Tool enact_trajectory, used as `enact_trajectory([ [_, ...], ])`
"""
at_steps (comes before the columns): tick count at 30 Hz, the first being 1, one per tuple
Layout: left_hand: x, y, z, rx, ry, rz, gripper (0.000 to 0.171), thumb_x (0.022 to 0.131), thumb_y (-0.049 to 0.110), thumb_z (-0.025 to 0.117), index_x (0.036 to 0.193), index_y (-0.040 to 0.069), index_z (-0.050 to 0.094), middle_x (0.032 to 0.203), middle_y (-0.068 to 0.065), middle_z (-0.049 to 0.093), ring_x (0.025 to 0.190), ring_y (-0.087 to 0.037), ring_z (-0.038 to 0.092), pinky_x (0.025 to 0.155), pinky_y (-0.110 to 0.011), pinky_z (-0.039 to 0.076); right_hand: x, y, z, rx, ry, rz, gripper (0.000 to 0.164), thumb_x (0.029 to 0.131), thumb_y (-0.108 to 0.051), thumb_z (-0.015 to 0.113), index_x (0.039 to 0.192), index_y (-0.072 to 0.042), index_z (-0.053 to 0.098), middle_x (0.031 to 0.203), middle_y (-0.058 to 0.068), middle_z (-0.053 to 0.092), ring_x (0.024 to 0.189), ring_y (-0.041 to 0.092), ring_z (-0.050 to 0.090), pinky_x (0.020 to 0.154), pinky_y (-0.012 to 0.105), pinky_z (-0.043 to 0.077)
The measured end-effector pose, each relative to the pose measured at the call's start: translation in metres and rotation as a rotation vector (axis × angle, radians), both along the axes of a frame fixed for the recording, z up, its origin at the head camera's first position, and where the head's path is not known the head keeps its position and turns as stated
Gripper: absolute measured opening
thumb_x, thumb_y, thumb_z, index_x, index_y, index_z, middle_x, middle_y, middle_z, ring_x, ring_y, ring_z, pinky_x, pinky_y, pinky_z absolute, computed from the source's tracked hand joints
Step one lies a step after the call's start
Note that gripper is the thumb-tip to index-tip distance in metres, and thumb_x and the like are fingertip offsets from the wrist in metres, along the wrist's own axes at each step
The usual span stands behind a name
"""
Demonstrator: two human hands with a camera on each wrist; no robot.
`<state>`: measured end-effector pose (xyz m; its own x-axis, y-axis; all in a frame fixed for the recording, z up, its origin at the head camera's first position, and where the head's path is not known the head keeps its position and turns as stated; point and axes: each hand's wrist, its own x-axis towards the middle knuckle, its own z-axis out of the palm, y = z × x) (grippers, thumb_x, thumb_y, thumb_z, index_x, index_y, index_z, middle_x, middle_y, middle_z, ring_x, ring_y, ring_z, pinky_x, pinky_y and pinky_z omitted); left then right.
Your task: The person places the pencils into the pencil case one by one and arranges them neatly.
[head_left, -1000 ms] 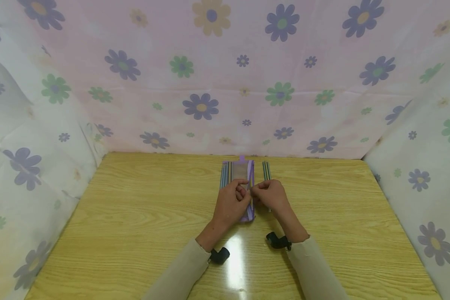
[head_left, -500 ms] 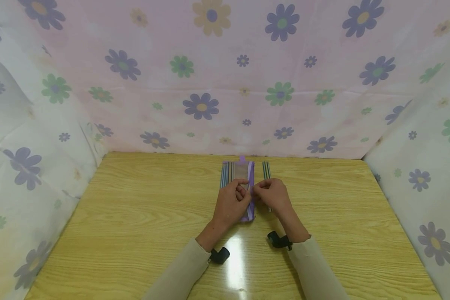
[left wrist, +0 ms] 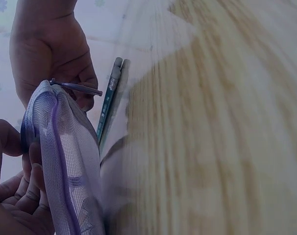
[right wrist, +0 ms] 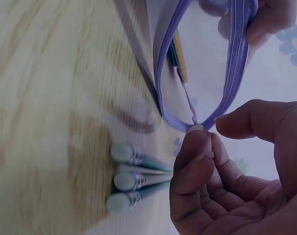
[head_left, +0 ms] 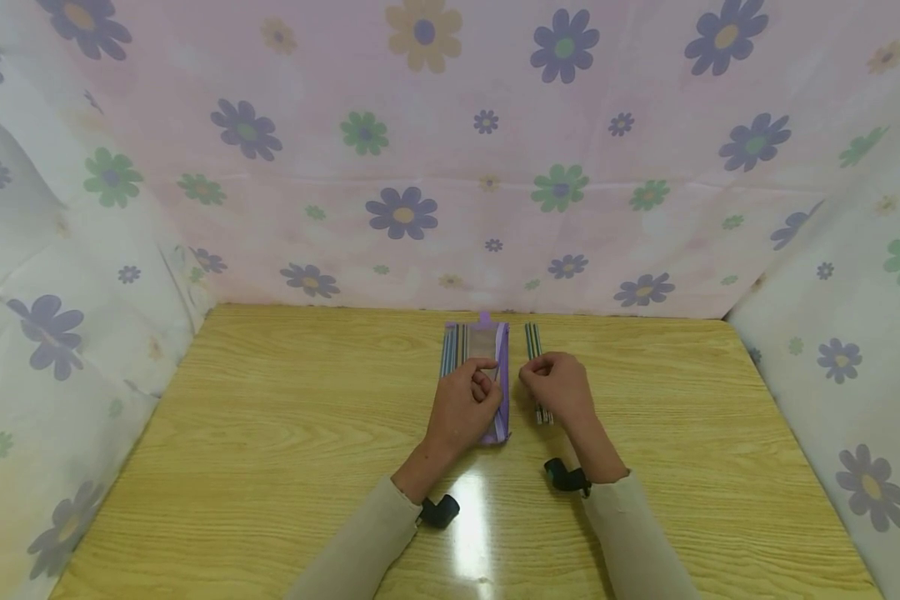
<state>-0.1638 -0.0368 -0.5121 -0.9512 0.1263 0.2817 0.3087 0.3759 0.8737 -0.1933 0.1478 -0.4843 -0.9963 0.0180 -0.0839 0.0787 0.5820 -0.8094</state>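
Observation:
A purple-edged mesh pencil case (head_left: 482, 342) lies at the table's far middle, its zipped side facing right. My left hand (head_left: 459, 408) pinches that side between thumb and fingers. The right wrist view shows the zip opening (right wrist: 168, 58) spread into a loop, with several pencils (right wrist: 180, 54) inside. More pencils (head_left: 448, 350) show through the mesh along the left edge. My right hand (head_left: 562, 387) hovers over three dark green pencils (head_left: 532, 337) beside the case, partly covering them. A gap shows between its thumb and forefinger, and it holds nothing. The loose pencils have pale eraser ends (right wrist: 124, 181).
Both hands work on a wood-grain table (head_left: 292, 417). A flowered cloth (head_left: 450, 150) stands along its far edge and both sides. Black wrist cameras (head_left: 440, 511) hang under the sleeves.
My right hand has moved right, away from the pencil case's zipped edge to over the loose pencils. The pencil inside the opening no longer shows against that edge. The left hand stays put.

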Motion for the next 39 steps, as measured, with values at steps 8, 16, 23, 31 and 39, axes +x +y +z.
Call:
enact_trajectory([
  [8, 0.0, 0.0, -0.001, -0.005, -0.003, -0.001, 0.034, 0.099, 0.009, 0.068, 0.131, -0.002, 0.069, 0.082, 0.003, 0.066, 0.061, -0.006, 0.062, 0.058, -0.025, 0.054, -0.005, 0.009, -0.002, 0.095, 0.027, -0.039, 0.021, 0.092, -0.018, 0.068, 0.098, -0.001, 0.079, 0.083, 0.01, 0.075, 0.068, 0.021, 0.067, 0.061, 0.031, 0.053],
  [16, 0.001, 0.0, -0.001, 0.002, 0.003, -0.003, 0.033, 0.099, 0.009, 0.067, 0.13, -0.002, 0.069, 0.082, 0.002, 0.066, 0.061, -0.006, 0.062, 0.059, -0.025, 0.054, -0.006, 0.018, -0.001, 0.143, 0.047, -0.061, 0.023, 0.093, -0.018, 0.069, 0.099, 0.001, 0.08, 0.088, 0.014, 0.076, 0.075, 0.025, 0.07, 0.067, 0.039, 0.057],
  [23, 0.001, 0.0, -0.001, 0.0, 0.013, 0.003, 0.034, 0.098, 0.009, 0.068, 0.13, -0.001, 0.069, 0.082, 0.002, 0.066, 0.061, -0.005, 0.062, 0.059, -0.025, 0.054, -0.005, 0.023, -0.001, 0.16, 0.035, -0.061, 0.024, 0.094, -0.02, 0.07, 0.098, 0.001, 0.081, 0.086, 0.013, 0.077, 0.073, 0.025, 0.07, 0.065, 0.039, 0.056],
  [31, 0.001, 0.0, -0.001, -0.004, 0.009, 0.003, 0.033, 0.099, 0.009, 0.068, 0.13, -0.002, 0.069, 0.082, 0.002, 0.067, 0.061, -0.005, 0.062, 0.058, -0.025, 0.054, -0.006, 0.027, -0.003, 0.198, 0.037, -0.064, 0.022, 0.095, -0.018, 0.073, 0.093, 0.003, 0.08, 0.085, 0.016, 0.076, 0.071, 0.027, 0.07, 0.063, 0.039, 0.056],
  [39, 0.001, 0.0, 0.0, -0.009, 0.029, 0.007, 0.032, 0.098, 0.008, 0.068, 0.128, -0.002, 0.07, 0.081, 0.001, 0.067, 0.06, -0.005, 0.061, 0.058, -0.025, 0.054, -0.007, 0.029, -0.006, 0.211, -0.006, -0.071, 0.021, 0.094, -0.019, 0.076, 0.09, 0.002, 0.08, 0.086, 0.016, 0.076, 0.071, 0.026, 0.068, 0.064, 0.041, 0.056],
])
